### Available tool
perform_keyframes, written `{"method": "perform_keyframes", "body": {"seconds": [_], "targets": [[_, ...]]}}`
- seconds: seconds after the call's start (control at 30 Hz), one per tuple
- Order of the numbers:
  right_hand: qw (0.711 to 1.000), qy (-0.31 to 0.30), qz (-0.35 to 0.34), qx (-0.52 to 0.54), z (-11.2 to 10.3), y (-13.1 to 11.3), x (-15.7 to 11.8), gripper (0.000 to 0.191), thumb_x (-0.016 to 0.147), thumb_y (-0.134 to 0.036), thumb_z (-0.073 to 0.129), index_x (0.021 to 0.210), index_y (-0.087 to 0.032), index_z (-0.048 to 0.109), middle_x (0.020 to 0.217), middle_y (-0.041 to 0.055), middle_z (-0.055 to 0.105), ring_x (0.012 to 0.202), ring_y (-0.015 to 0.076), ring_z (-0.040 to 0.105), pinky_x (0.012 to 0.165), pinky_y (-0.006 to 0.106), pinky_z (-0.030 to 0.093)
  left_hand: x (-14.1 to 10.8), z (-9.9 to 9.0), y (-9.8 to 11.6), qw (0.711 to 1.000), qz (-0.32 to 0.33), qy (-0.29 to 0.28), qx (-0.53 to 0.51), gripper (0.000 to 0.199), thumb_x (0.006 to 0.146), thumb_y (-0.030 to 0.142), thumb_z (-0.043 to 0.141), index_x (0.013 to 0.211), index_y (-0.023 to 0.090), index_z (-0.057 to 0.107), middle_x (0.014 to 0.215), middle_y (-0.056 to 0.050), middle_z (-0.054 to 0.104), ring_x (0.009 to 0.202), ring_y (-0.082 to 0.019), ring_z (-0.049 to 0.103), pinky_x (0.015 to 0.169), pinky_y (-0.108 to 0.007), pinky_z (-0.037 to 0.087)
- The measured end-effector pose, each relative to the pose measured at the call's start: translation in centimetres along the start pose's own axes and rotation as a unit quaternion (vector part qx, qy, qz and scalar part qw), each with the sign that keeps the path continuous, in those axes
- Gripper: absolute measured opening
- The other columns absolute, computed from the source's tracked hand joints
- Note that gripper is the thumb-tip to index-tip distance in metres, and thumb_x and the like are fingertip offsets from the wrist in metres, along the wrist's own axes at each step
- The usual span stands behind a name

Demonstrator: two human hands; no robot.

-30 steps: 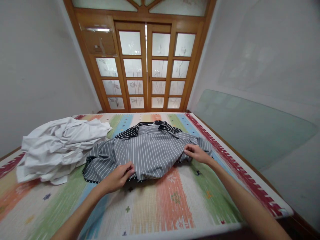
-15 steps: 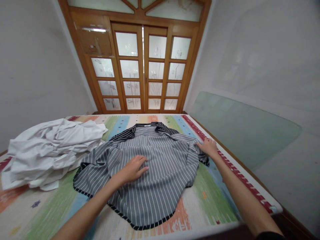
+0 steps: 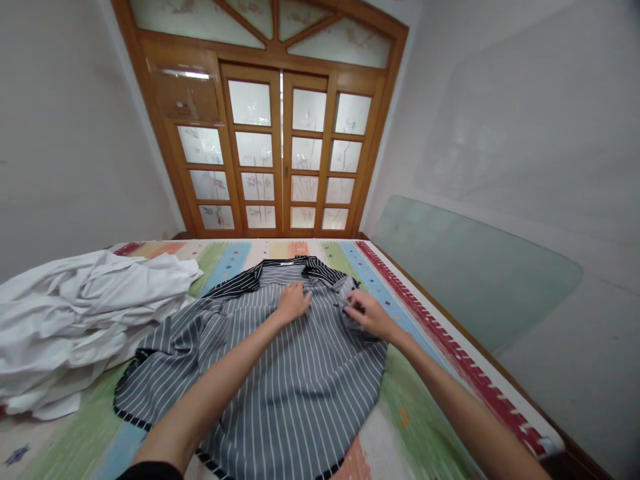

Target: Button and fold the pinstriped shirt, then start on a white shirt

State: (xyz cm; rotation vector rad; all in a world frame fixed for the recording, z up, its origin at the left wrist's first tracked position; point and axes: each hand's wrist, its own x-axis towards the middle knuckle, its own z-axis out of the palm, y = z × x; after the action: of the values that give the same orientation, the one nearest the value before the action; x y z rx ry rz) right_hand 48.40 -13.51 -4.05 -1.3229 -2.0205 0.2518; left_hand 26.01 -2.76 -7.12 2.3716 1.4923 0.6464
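Note:
A grey shirt (image 3: 300, 373) with white stripes and black trim lies spread out, its black striped collar (image 3: 327, 270) at the far end. My left hand (image 3: 294, 303) rests on the upper part of the shirt just below the neck opening, holding nothing, its thumb apart from the fingers. To the right, my right hand (image 3: 370, 315) has its fingers closed on the shirt's sleeve (image 3: 350, 308), which is bunched and folded in over the body. The exact grip of the fingertips is partly hidden in the cloth.
A crumpled white cloth (image 3: 95, 313) lies left of the shirt. Underneath is a multicoloured patterned cover (image 3: 425, 400), with a raised edge along the right. A pale green glass-like panel (image 3: 475, 267) stands by the right wall. Wooden glazed doors (image 3: 280, 153) are at the back.
My right hand has moved left from the right edge, bringing the sleeve inward over the shirt. My left hand has moved up towards the collar. The view has shifted slightly.

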Motion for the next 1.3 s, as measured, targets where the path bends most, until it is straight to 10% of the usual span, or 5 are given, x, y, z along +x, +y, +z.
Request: {"method": "perform_keyframes", "body": {"seconds": [0.13,0.37,0.77,0.93,1.3], "targets": [[0.953,-0.273,-0.116,0.066,0.3,-4.8,-1.8,0.021,0.085,-0.039,0.062,0.073,-0.021,0.063,0.089,0.0033,0.071,0.083,0.0174,0.064,0.078,0.029,0.047,3.6,1.0,-0.7,0.999,-0.038,-0.007,-0.034,0.04,0.093,0.035,0.041,0.118,0.007,0.055,0.121,-0.022,0.061,0.115,-0.031,0.056,0.097,-0.04,0.04],[0.994,-0.006,0.092,-0.056,-0.2,-0.6,-3.6,0.031,0.08,-0.036,0.066,0.106,-0.021,0.064,0.116,0.0113,0.065,0.113,0.03,0.055,0.097,0.045,0.041,6.5,2.6,-1.4,0.996,-0.039,-0.01,-0.076,0.048,0.092,0.03,0.046,0.136,0.011,0.044,0.137,-0.02,0.052,0.129,-0.029,0.046,0.108,-0.043,0.029],[0.969,-0.077,0.214,0.099,2.2,0.7,-5.0,0.054,0.083,-0.049,0.058,0.124,-0.015,0.056,0.102,0.0076,0.065,0.07,0.0162,0.059,0.068,0.03,0.047,10.0,3.7,-3.1,0.989,-0.032,-0.044,-0.137,0.02,0.083,0.023,0.058,0.094,0.018,0.074,0.1,-0.008,0.073,0.105,-0.024,0.063,0.097,-0.034,0.044],[0.979,-0.153,0.133,-0.003,1.5,-0.3,-4.1,0.017,0.073,-0.034,0.063,0.075,-0.016,0.065,0.08,0.0052,0.064,0.076,0.0205,0.057,0.074,0.032,0.044,10.3,3.4,-3.2,0.987,-0.038,0.009,-0.156,0.036,0.074,0.017,0.065,0.11,0.014,0.07,0.119,-0.011,0.067,0.117,-0.026,0.057,0.104,-0.034,0.04],[0.986,0.031,0.114,-0.114,-6.3,-4.5,-3.8,0.007,0.076,-0.022,0.055,0.071,-0.019,0.052,0.063,-0.0007,0.057,0.058,0.0135,0.051,0.058,0.025,0.034,13.4,-1.2,-5.0,0.964,-0.096,0.143,-0.202,0.066,0.07,0.025,0.072,0.131,0.008,0.052,0.134,-0.017,0.05,0.127,-0.029,0.048,0.112,-0.037,0.034]]}}
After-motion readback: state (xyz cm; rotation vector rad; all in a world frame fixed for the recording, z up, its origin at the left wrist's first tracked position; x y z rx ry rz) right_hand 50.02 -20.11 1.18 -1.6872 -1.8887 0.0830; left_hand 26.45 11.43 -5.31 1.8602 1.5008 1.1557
